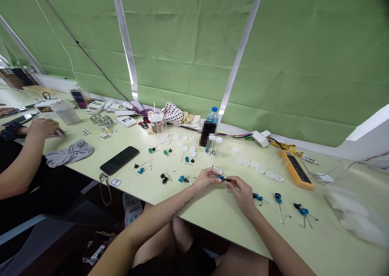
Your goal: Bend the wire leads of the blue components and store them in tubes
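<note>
My left hand [206,179] and my right hand [241,189] meet above the pale green table [212,211]. Both pinch a small blue and black part with thin metal pins [223,179], held between the fingertips just over the tabletop. More such small parts lie around: blue ones [258,197] right of my right hand, and blue, green and black ones [165,177] to the left.
A black phone [119,160] lies at the left. A water bottle [210,130], a plastic cup [156,123] and white caps [261,170] stand farther back, an orange power strip [296,169] at the right. Another person's arms [27,146] work at the far left beside a grey cloth [69,152].
</note>
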`<state>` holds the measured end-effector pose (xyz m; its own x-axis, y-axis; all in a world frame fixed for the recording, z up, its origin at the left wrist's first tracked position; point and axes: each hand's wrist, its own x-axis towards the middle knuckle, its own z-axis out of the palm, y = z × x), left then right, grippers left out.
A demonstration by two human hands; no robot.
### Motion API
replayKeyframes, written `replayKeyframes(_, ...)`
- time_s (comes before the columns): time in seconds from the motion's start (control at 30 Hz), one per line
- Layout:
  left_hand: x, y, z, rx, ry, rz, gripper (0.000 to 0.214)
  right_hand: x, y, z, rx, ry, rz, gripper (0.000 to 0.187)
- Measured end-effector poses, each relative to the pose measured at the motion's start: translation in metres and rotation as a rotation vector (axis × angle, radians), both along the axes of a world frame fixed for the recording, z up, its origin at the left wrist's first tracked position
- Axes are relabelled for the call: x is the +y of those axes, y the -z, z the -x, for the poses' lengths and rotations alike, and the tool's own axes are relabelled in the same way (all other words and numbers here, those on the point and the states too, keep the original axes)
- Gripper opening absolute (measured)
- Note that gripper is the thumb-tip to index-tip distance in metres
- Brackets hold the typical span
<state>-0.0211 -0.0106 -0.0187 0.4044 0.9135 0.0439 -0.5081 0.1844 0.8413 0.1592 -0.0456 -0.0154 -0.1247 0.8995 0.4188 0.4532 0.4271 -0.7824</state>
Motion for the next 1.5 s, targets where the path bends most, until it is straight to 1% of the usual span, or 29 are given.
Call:
replayKeyframes(0.17,0.0005,0.0003,-0.0002,0.027,-0.017,-0.005,0.037,-0.0004,-0.0002,-0.0002,0.012,0.007,0.019,0.027)
replayKeyframes(0.33,0.0002,-0.0018,-0.0014,0.024,-0.016,0.001,0.037,0.0006,0.0022,-0.0016,0.012,0.011,0.023,0.024)
replayKeyframes(0.43,-0.0002,-0.0036,-0.0016,0.020,-0.024,0.012,0.037,0.0014,0.0023,-0.0014,-0.008,-0.008,-0.022,0.020)
replayKeyframes(0.63,0.0005,-0.0033,-0.0015,0.018,-0.024,0.027,0.036,0.0020,0.0002,-0.0010,-0.084,-0.031,-0.170,0.014)
replayKeyframes(0.73,0.0008,-0.0027,-0.0014,0.022,-0.021,0.022,0.036,0.0024,0.0007,-0.0012,-0.088,-0.039,-0.191,0.015)
replayKeyframes(1.0,0.0010,-0.0026,-0.0012,0.036,-0.027,0.010,0.037,0.0016,0.0001,-0.0019,-0.065,-0.029,-0.127,0.017)
replayKeyframes(1.27,-0.0005,-0.0045,0.0006,0.036,0.012,-0.002,0.038,0.0004,0.0044,-0.0037,0.052,-0.001,0.051,0.022)
replayKeyframes(1.4,-0.0015,-0.0050,0.0004,0.039,0.004,-0.001,0.039,0.0004,0.0056,-0.0038,0.058,-0.016,0.047,0.021)
replayKeyframes(1.5,-0.0021,-0.0057,0.0004,0.033,0.002,-0.003,0.039,0.0011,0.0051,-0.0036,0.025,-0.009,-0.010,0.021)
